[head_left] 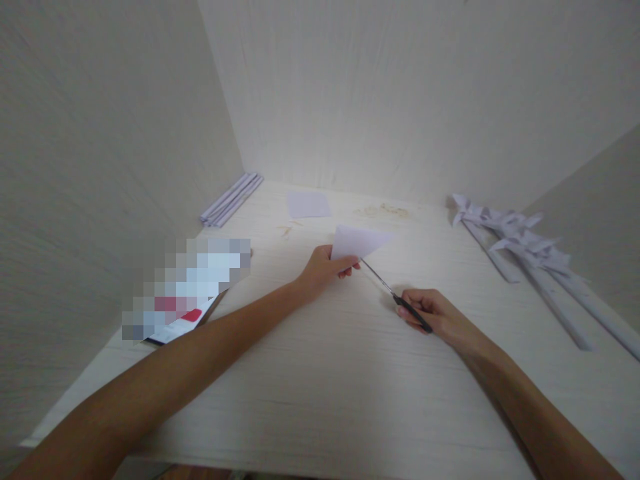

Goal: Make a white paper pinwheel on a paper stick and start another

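Note:
Near the middle of the head view, my left hand (325, 270) pinches a pale lilac piece of paper (355, 241) by its lower edge. The paper looks folded into a triangle, one point reaching right. My right hand (425, 310) grips a pair of scissors (413, 313) with black handles. Their thin metal blades point up and left, and the tip meets the paper's lower edge close to my left fingers. Whether the blades are apart there is too small to tell.
A flat lilac paper sheet (309, 205) lies at the back, beside rolled paper sticks (233, 200). Paper pinwheels on sticks (525, 240) lie at right. A device with a lit, partly blurred screen (193, 315) is at left. Walls (400, 100) enclose the white table (320, 387).

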A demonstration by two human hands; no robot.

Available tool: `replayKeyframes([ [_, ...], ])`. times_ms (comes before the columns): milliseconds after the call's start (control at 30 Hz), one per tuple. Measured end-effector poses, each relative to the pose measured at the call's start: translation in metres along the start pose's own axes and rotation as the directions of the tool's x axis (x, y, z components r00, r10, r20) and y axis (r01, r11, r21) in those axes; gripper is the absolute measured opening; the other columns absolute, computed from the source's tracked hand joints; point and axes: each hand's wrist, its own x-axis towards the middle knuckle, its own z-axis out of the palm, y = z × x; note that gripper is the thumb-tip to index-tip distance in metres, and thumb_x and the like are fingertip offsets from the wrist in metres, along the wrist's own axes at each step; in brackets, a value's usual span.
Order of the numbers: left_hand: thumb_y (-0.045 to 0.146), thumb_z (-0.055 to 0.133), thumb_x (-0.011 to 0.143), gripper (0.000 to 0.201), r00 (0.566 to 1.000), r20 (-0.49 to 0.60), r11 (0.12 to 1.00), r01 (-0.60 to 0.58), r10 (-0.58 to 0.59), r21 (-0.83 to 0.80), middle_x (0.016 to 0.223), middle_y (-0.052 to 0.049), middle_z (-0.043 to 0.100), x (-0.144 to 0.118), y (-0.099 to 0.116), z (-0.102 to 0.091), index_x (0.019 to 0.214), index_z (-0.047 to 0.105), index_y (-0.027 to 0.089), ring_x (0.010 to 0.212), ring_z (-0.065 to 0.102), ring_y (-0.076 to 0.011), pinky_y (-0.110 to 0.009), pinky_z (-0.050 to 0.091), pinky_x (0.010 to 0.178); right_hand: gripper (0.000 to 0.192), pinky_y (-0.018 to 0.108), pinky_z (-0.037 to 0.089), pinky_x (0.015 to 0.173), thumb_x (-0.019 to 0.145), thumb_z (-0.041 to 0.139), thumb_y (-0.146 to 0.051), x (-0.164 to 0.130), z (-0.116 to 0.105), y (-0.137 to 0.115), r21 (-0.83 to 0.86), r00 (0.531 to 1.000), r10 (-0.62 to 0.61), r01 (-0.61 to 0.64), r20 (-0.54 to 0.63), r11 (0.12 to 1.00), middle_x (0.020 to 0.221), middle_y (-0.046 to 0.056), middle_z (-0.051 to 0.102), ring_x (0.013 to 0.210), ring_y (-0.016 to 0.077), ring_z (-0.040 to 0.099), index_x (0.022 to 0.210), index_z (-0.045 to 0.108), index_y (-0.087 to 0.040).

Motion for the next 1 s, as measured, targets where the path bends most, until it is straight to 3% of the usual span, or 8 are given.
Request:
replayKeyframes([
  [1000,0.027,0.059,0.063,0.017,0.998,-0.06,0.999,-0.022,0.019,-0.045,0.049,0.001,0.051,-0.0017,-0.0027,0.0069,0.056,0.058,0.012,0.045,0.042,-0.0059,-0.021,0.032,0.046,0.04,0.022,0.017,0.04,0.071,0.051,-0.05,-0.0012,-0.0004,-0.0017,-0.037,1.0,-0.021,0.021,0.004,0.999,0.048,-0.006,0.028,0.043,0.0068,0.025,0.054,0.031,-0.02],
])
